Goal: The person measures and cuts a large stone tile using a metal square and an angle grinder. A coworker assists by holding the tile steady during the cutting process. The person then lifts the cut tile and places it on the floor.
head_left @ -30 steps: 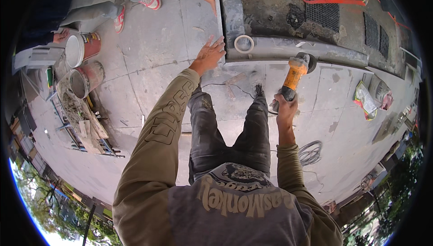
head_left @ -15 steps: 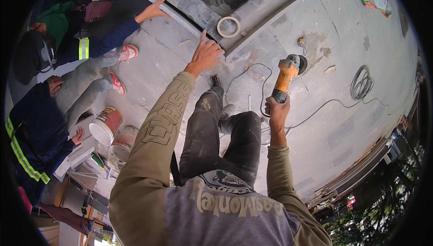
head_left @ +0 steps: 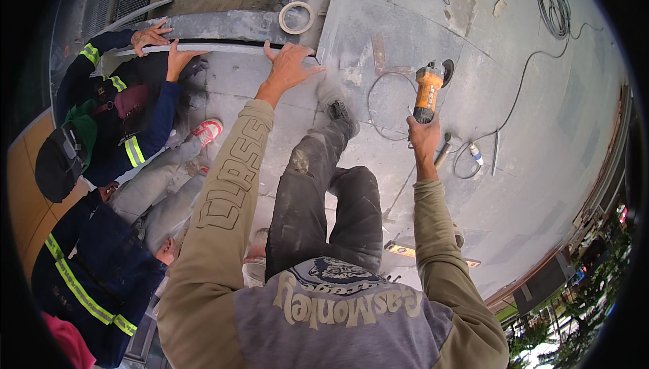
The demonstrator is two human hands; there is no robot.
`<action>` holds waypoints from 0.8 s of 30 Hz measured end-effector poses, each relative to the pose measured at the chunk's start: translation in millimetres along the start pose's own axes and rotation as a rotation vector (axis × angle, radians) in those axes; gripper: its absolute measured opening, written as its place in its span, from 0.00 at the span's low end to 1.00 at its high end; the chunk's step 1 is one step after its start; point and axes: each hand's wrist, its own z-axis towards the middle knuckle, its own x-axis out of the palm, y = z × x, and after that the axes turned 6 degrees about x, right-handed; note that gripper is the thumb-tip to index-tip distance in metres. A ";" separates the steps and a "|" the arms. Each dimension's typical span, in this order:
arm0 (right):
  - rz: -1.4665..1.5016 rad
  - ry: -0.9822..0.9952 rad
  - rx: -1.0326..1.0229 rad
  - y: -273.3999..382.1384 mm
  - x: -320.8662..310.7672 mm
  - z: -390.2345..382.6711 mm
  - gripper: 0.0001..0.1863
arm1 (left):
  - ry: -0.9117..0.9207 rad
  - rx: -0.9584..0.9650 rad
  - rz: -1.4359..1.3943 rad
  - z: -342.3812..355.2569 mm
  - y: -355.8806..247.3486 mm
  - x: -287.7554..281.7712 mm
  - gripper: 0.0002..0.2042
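My left hand (head_left: pixel 287 68) has its fingers spread at the right end of a long grey strip (head_left: pixel 230 48), beside a raised ledge; whether it presses on it is unclear. A cream tape roll (head_left: pixel 297 31) lies on the ledge just above. My right hand (head_left: pixel 422 136) is closed on the handle of an orange-and-black angle grinder (head_left: pixel 429 88), held over the grey paving with its dark disc facing right. A crouching co-worker (head_left: pixel 84 119) in dark clothing with reflective bands has two hands (head_left: pixel 179 58) at the strip, left of mine.
A second person (head_left: pixel 88 274) sits at lower left, legs stretched toward me. A coiled cable (head_left: pixel 553 14), plug (head_left: pixel 475 154), flat L-shaped piece (head_left: pixel 378 55) and spirit level (head_left: pixel 399 249) lie on the paving. A bucket (head_left: pixel 253 267) is partly hidden by my legs.
My view has turned right, swinging the ledge from upright to crosswise and bringing the co-workers further in. My right hand still holds the grinder; my left hand stays at the ledge corner.
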 end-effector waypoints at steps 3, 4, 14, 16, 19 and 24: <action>-0.008 -0.100 -0.020 -32.0 18.2 18.3 0.38 | -0.030 0.055 0.045 -0.7 -0.7 3.5 0.28; -0.017 -0.146 -0.035 -42.6 28.5 26.6 0.39 | -0.034 0.048 0.053 -1.4 -2.6 5.2 0.27; -0.050 -0.223 -0.147 -69.1 147.7 145.2 0.38 | -0.413 0.266 0.266 -12.4 2.5 46.7 0.22; -0.075 -0.257 -0.181 -69.2 178.1 178.4 0.38 | -0.510 0.374 0.312 -7.6 10.6 59.2 0.21; -0.155 -0.298 -0.180 -62.4 218.2 217.6 0.37 | -0.538 0.459 0.322 -8.4 15.5 60.9 0.20; -0.144 -0.390 -0.189 -46.7 276.7 250.9 0.39 | -0.456 0.473 0.278 -13.1 18.9 51.8 0.17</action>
